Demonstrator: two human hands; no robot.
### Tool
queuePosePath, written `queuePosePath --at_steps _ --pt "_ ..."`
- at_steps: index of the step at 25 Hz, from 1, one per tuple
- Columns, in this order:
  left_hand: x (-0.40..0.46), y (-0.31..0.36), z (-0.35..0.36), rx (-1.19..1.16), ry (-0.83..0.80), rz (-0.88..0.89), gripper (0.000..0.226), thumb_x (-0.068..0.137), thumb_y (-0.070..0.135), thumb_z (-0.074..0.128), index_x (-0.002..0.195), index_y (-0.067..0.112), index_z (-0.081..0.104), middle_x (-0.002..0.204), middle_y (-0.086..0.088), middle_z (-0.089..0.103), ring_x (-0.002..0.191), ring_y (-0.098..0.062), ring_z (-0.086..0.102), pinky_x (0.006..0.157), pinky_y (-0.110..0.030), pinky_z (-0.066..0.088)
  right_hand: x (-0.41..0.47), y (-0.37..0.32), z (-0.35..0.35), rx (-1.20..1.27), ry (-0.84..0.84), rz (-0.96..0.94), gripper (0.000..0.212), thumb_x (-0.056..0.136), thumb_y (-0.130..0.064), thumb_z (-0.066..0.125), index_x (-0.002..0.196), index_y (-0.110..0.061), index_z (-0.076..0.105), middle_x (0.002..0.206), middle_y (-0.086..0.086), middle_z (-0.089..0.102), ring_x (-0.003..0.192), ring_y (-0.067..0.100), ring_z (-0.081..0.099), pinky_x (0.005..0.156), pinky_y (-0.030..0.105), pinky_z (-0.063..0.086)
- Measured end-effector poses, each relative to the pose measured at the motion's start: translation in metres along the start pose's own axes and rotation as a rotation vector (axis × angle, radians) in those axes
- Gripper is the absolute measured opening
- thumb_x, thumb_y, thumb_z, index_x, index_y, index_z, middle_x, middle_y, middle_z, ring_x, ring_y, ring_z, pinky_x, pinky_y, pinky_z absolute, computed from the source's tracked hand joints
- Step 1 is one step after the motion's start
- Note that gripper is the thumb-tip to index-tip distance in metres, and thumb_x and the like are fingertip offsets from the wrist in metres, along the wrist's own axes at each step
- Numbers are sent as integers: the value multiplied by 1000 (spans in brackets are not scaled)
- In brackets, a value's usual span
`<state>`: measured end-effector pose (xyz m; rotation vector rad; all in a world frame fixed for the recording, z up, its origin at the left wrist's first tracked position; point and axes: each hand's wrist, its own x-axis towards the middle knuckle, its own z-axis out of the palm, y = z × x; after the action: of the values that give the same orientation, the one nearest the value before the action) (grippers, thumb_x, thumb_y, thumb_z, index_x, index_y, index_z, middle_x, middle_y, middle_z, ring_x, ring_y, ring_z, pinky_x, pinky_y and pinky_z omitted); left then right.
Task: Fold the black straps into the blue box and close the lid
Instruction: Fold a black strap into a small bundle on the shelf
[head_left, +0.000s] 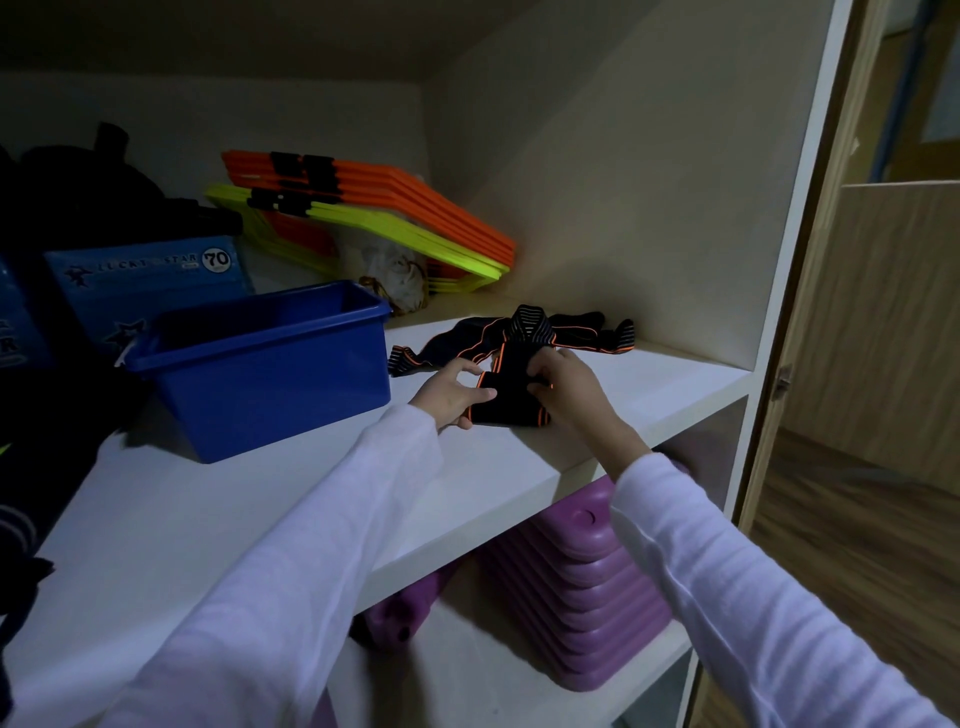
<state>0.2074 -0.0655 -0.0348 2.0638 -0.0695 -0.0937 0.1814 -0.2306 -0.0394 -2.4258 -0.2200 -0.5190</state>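
On the far left of the white shelf (156, 519): dark bags or clothing, too dim for you to identify.
Cartons: blue printed boxes (145, 275) marked "LUCKY STAR" and "70" stand behind the tub, against the back wall.
Blue box (270, 374): open-topped plastic tub on the shelf, left of your hands; what lies inside is not visible from this angle, and no lid shows on it.
Rear of shelf: flat orange frames (395, 192) stacked on yellow-green frames (395, 234), leaning at a tilt; a pale crumpled bag (395, 275) sits in front of them, just behind the tub's right corner.
Left hand (452, 395): your thumb and fingers curl round the left edge of the folded strap bundle, gripping it.
Black straps (514, 384): black elastic with orange edging, on the shelf just right of the blue box and outside it. The near part is folded into a compact block between your hands; the rest trails loose toward the back, with striped ends (621, 335) spread left and right.
Right hand (566, 384): fingers curled over the top right of the same bundle, pinching it against the shelf.
Sleeves: white long sleeves (311, 571) on both arms.
Lower shelf: stacked purple plastic pieces (587, 587) below your right forearm.
Far right: wooden door and floor (857, 519).
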Motion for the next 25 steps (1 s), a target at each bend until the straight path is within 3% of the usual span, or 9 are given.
queuePosePath --at_steps 3,6,8,10,12,15,18,21,25 --pt "-3 -3 1 55 23 91 38 89 22 60 125 19 49 90 -5 44 50 -16 44 60 -25 44 2 -3 4 -104 -50 -102 29 87 3 45 111 -2 62 114 18 59 106 32 56 78 30 40" --pt "-3 -5 1 168 55 206 25 90 21 58 115 18 57 106 -5 40 54 -18 47 54 -21 44 1 -6 2 -136 -95 -109 27 91 -20 54 113 -6 61 114 13 61 105 28 57 72 28 36" --pt "-4 -3 1 241 54 283 21 91 18 56 110 12 62 108 -4 41 66 -19 50 55 -20 43 2 -7 -1 -156 -181 -90 44 85 -38 63 118 -9 58 117 9 59 107 26 55 72 26 35" --pt "-5 -3 1 307 59 342 21 91 15 56 110 8 64 108 -4 45 88 -18 50 73 -22 42 2 -7 -4 -184 -255 -62 58 78 -42 68 125 -12 53 124 7 56 113 24 53 81 31 41" --pt "-7 -3 1 318 68 367 23 92 12 55 112 6 64 117 -7 50 98 -18 49 85 -20 36 0 -7 -4 -219 -284 -57 65 75 -41 72 130 -14 49 129 6 54 117 25 51 91 35 44" --pt "-13 -6 0 284 1 344 33 88 3 55 120 7 60 138 -7 46 117 -20 49 86 -18 36 -4 -8 -4 -247 -273 -80 63 77 -31 71 132 -13 46 132 7 52 119 26 50 96 39 45" --pt "-16 -9 -5 455 -71 303 56 79 4 59 132 21 48 133 -6 54 118 -23 54 88 -26 43 -9 -9 -6 -238 -270 -88 59 81 -29 67 133 -13 46 132 9 53 119 28 51 97 40 45" --pt "-19 -6 -7 535 -41 327 57 80 4 58 133 22 47 133 -6 56 120 -25 53 98 -31 43 -12 -7 -6 -218 -242 -111 54 82 -29 65 130 -13 49 129 9 57 115 28 54 93 38 46" --pt "-24 -2 -6 717 -25 383 56 81 11 57 133 23 43 132 -4 56 118 -23 54 96 -31 44 -17 -1 -7 -205 -230 -135 54 85 -24 61 136 -14 47 134 8 56 121 27 53 97 34 43"
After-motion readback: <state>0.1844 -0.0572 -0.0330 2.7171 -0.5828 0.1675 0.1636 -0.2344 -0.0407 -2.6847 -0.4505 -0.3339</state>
